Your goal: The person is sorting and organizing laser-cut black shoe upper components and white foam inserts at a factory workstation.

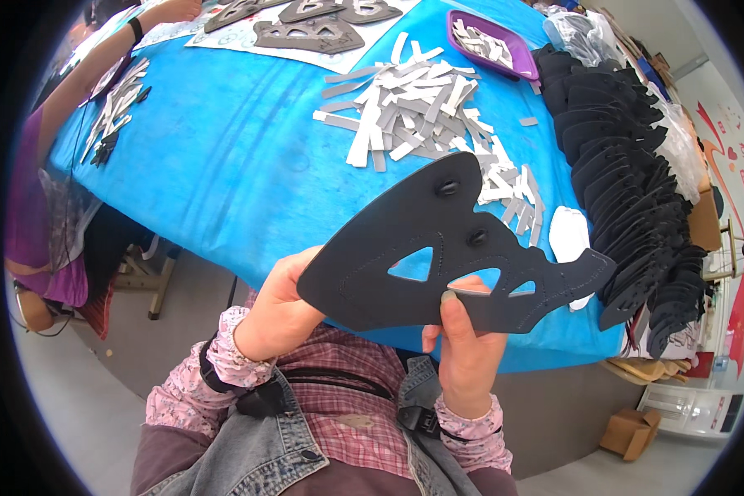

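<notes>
Above the table's near edge I hold up a flat black panel [372, 281], curved along its outline, with cut-out openings, stitched lines and two dark round knobs on its face. My left hand [283, 310] grips its left end, the fingers hidden behind it. My right hand [469, 351] pinches the lower edge below the openings, thumb in front. Beyond the panel lies a loose heap of grey and white strips [413, 103]. A white flat piece [569, 236] lies just behind the panel's right end.
A blue cloth [215, 157] covers the table. Along the right runs a long row of black panels [612, 157]. A purple tray [525, 62] holds more strips. Grey panels [310, 37] lie on white sheets at the back. Another person's arm [91, 70] reaches in at left.
</notes>
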